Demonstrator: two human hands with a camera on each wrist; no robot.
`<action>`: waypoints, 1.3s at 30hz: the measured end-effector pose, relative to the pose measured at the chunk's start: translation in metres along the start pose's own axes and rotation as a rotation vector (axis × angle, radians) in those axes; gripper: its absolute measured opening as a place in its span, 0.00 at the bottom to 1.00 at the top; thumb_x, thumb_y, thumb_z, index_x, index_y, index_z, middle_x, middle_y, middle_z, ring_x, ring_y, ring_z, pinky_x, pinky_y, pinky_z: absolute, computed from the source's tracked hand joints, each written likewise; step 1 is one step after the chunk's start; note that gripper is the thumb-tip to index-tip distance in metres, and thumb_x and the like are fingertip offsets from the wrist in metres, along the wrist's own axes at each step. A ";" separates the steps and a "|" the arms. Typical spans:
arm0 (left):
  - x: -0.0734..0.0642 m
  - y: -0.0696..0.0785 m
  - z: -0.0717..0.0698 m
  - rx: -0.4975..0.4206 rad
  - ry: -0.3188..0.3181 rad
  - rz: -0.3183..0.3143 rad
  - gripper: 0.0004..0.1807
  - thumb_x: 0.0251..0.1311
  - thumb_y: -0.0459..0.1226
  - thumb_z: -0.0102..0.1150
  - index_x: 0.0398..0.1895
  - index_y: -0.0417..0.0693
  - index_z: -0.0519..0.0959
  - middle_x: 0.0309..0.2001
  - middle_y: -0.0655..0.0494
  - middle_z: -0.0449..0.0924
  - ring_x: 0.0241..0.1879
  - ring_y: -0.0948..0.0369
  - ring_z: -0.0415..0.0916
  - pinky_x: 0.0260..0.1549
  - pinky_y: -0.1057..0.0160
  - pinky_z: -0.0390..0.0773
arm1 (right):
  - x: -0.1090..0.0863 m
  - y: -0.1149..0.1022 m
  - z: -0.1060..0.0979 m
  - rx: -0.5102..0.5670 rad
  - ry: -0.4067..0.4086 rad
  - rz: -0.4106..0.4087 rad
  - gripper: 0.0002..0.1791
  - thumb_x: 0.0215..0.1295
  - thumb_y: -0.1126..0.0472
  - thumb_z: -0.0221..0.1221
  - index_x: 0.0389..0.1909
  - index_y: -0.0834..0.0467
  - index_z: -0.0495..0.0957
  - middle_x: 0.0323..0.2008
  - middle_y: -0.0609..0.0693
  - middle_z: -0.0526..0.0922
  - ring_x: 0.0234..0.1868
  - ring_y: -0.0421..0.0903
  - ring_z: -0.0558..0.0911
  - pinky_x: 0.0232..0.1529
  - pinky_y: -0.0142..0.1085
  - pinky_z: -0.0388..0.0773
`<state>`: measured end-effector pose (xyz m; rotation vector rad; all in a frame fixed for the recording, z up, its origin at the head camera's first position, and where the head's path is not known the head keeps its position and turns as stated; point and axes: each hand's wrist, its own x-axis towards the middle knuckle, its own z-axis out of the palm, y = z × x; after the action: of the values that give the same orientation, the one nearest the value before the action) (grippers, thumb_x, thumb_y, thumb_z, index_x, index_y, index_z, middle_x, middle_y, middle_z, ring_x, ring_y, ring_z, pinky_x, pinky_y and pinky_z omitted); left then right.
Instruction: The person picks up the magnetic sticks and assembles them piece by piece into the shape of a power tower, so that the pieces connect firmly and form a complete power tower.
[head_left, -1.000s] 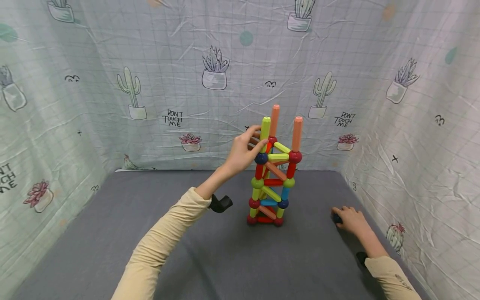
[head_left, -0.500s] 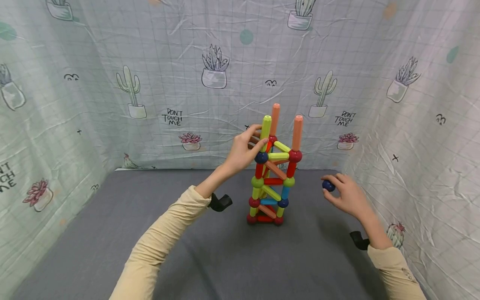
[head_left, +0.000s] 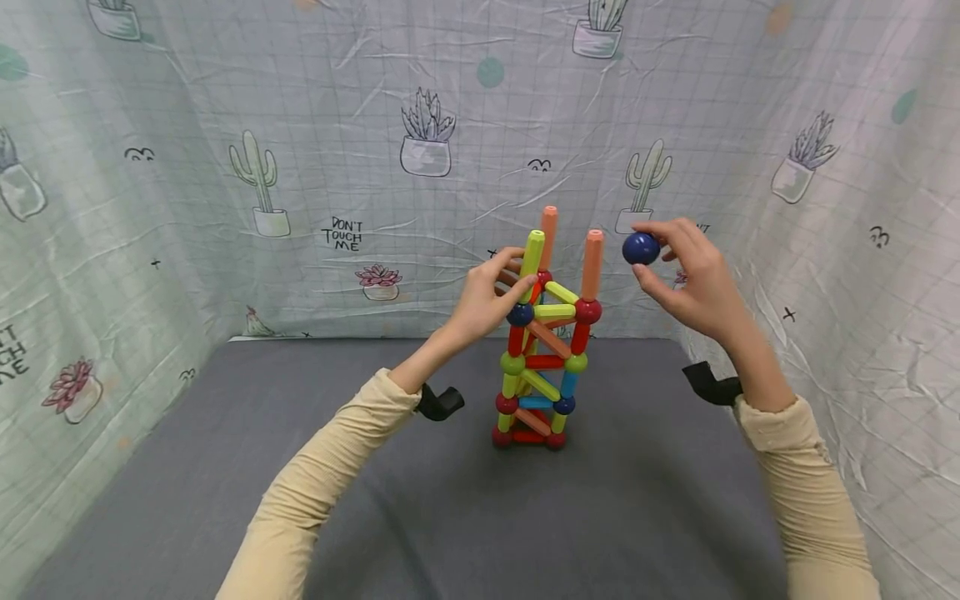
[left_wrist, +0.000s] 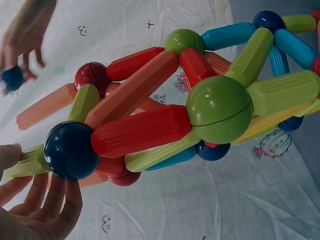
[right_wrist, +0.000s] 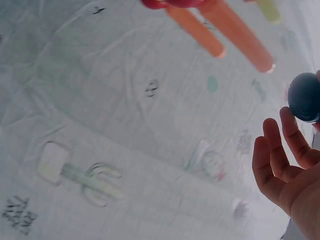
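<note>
A tall tower (head_left: pixel 543 362) of colored sticks and balls stands on the grey table. Three upright sticks rise from its top: one lime green stick (head_left: pixel 532 254) and two orange sticks (head_left: pixel 592 265). With thumb and fingers, my left hand (head_left: pixel 478 304) pinches the lime stick just above a dark blue ball (left_wrist: pixel 71 150) at the tower's corner. Held up in the air to the right of the tower, a loose blue ball (head_left: pixel 641 248) sits between the thumb and fingers of my right hand (head_left: pixel 699 279). It is level with the upper ends of the sticks.
Behind and beside the grey table (head_left: pixel 360 517) hangs a pale curtain (head_left: pixel 480 125) printed with cactus drawings. Dark straps (head_left: pixel 440 403) with cameras sit at both wrists. The right sleeve passes close to the curtain's right side.
From the table's right side, my right hand has lifted the blue ball up and left toward the tower's top. My left hand keeps its hold on the lime stick.
</note>
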<state>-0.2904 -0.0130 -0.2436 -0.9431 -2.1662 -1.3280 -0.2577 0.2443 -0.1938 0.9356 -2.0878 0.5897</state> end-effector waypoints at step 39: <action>0.002 -0.003 0.000 -0.049 0.017 -0.040 0.17 0.59 0.37 0.52 0.51 0.41 0.72 0.36 0.42 0.79 0.31 0.53 0.80 0.26 0.65 0.77 | 0.079 0.002 0.030 0.295 -0.258 0.236 0.19 0.67 0.57 0.45 0.58 0.55 0.68 0.49 0.56 0.75 0.48 0.48 0.74 0.45 0.38 0.70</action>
<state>-0.2940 -0.0137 -0.2444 -0.9080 -2.1595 -1.4092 -0.3078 0.1918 -0.1495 0.9758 -2.4067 0.9644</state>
